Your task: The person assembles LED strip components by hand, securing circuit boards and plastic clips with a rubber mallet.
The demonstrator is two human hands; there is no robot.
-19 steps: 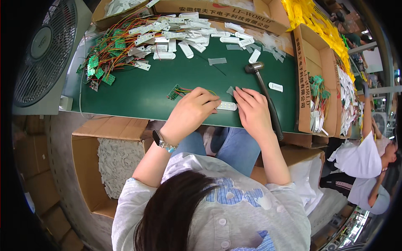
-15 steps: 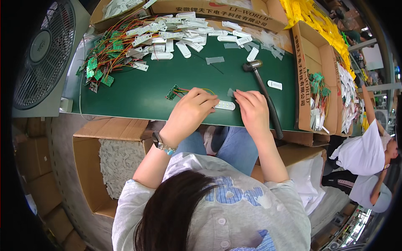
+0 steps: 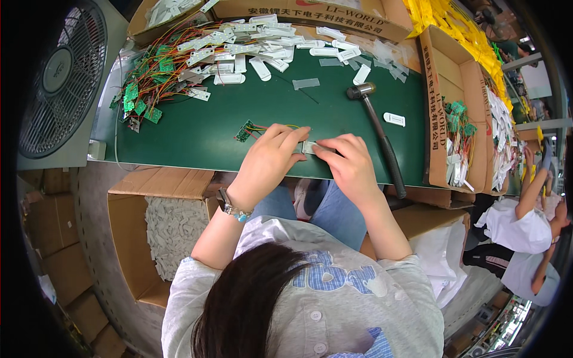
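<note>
A small white LED strip in a pale housing [image 3: 309,147] lies near the table's front edge, between my two hands. My left hand [image 3: 273,149] is closed on its left end, thumb and fingers pinching it. My right hand [image 3: 350,159] has its fingertips together at the strip's right end, where a clear plastic piece seems to lie over it; the fingers mostly hide this. Red and yellow wires run from under my left hand to a small green circuit board [image 3: 244,130] on the table. A black-handled hammer [image 3: 380,128] rests right of my right hand.
A single white cover [image 3: 394,119] lies beyond the hammer. Heaped white covers [image 3: 261,68], wired green boards [image 3: 154,114] and clear plastic pieces [image 3: 306,84] lie farther back. Cardboard boxes [image 3: 434,107] line the right side; a fan [image 3: 59,74] stands left. Other people work at far right.
My right hand has moved left and brought the clear plastic piece onto the LED strip. My left hand has stayed nearly in place on the strip.
</note>
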